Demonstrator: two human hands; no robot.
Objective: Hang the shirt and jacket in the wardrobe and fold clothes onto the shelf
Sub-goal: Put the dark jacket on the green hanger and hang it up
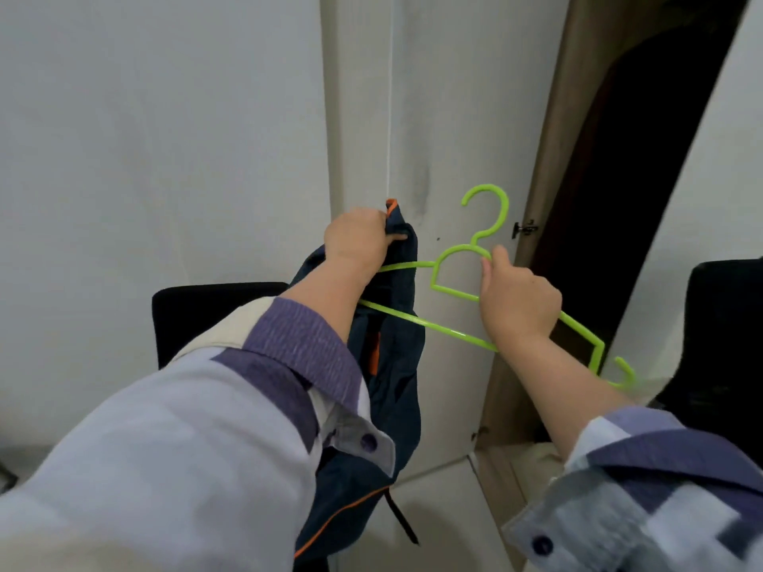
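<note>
Hanger (454, 291) — left arm tip hidden behind the left hand (357, 241) and jacket (392, 365); a stretch of its right arm covered by the right hand (518, 301). Jacket's lower end cut off by the bottom edge. Wardrobe (611, 200) interior too dark to read. Near right sleeve (660, 489) blurred.

Left hand (358, 237) clenched, right hand (518, 301) gripping, both arms raised

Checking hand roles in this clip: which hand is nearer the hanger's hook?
Right. The right hand grips the green hanger just below its hook; the left hand grips the jacket at the hanger's far end.
</note>
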